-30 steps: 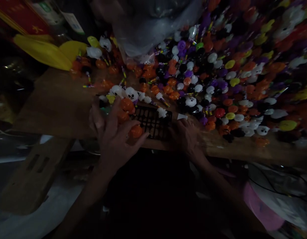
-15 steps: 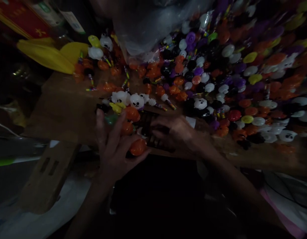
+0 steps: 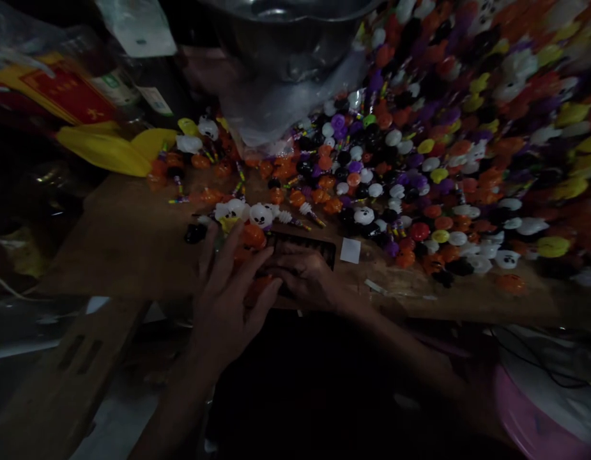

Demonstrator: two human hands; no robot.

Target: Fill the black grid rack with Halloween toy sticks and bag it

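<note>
My left hand (image 3: 225, 294) reaches over a cluster of plastic heads, its thumb and forefinger closed around an orange pumpkin head (image 3: 257, 289), partly hidden. Its other fingers stretch over another orange pumpkin head (image 3: 253, 236) and a yellow piece (image 3: 229, 222). My right hand (image 3: 305, 271) meets the left fingertips at a black slotted tray (image 3: 324, 246). The right fingers are pinched together; what they hold is hidden and too dark to name. White skull-faced heads (image 3: 260, 216) lie just behind the tray.
A large heap of small Halloween heads (image 3: 420, 172) covers the table's right and back. A metal bowl (image 3: 295, 38) stands above a clear plastic bag (image 3: 276, 108). A white paper square (image 3: 350, 250) lies right of the tray. A pink basin (image 3: 529, 415) is at lower right.
My right hand has moved left to meet the left hand, uncovering the tray's right end and the paper square. The left thumb and forefinger have drawn closer together. The camera has tilted up.
</note>
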